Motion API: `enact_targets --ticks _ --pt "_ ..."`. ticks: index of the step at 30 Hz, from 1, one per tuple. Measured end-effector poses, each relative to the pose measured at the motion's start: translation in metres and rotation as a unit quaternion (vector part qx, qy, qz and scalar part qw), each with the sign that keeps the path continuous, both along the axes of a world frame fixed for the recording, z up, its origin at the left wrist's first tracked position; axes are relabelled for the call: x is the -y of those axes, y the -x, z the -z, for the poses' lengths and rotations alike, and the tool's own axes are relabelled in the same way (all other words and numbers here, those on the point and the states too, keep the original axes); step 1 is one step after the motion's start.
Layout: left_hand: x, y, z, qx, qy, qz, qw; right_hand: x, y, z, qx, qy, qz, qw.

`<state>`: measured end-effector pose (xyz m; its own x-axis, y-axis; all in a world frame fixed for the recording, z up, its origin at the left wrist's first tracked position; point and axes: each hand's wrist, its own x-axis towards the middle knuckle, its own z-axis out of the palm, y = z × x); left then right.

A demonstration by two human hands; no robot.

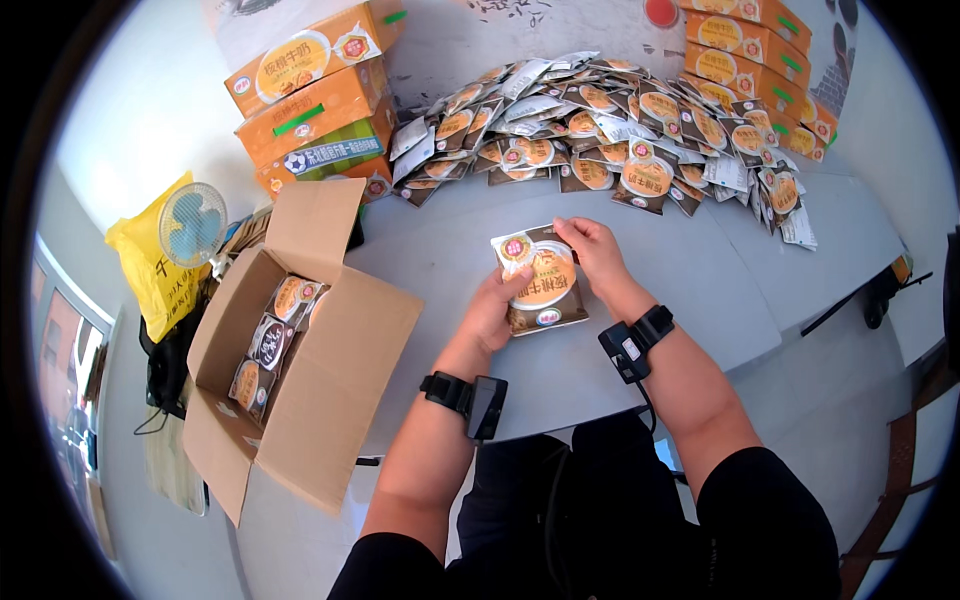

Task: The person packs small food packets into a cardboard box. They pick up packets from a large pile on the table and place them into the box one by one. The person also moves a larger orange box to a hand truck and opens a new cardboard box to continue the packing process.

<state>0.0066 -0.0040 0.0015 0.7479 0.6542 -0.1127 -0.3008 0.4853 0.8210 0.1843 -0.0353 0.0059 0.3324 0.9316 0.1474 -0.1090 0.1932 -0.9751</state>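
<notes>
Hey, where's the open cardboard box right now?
In the head view, the open cardboard box is on the left side, left of the left hand and nearer than the stacked orange cartons.

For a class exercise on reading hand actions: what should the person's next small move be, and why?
Probably to carry the packet left to the open carton: the left hand grips its side, the right hand pinches near its upper right corner, and similar packets lie inside the carton.
</notes>
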Motion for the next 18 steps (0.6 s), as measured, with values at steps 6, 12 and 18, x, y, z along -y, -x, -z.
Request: enact_targets --ticks 6,12,18 --pt "-0.019 0.007 0.001 0.069 0.049 -0.118 0.989 0.006 0.002 -0.006 0.004 0.052 -0.034 0.998" --pt "-0.030 0.021 0.012 0.135 0.056 -0.161 0.976 -0.002 0.021 0.002 0.136 0.075 -0.133 0.979" --pt "-0.025 0.006 0.017 0.168 0.027 -0.126 0.977 0.001 0.001 0.010 0.228 0.046 -0.070 0.970"
